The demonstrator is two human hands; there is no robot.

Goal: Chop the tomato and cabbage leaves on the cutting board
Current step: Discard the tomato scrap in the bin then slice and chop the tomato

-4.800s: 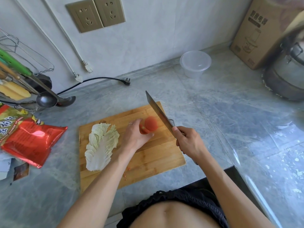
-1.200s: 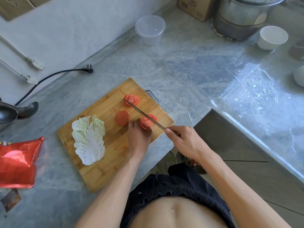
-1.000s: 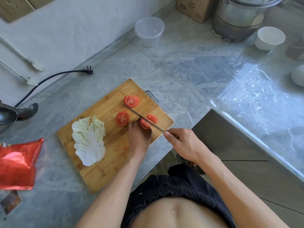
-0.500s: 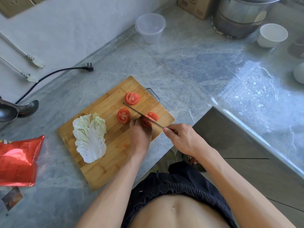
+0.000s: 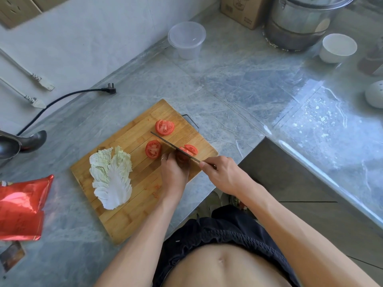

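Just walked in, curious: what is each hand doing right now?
Left hand: fingers curled on the tomato piece, steadying it on the cutting board.
Right hand: gripping the knife mid-slice.

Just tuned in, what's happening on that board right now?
A person is slicing a tomato on the cutting board. The left hand holds the remaining tomato piece while the right hand grips the knife, its blade down on that piece. Three slices lie on the board. The cabbage leaves lie whole, not yet cut.
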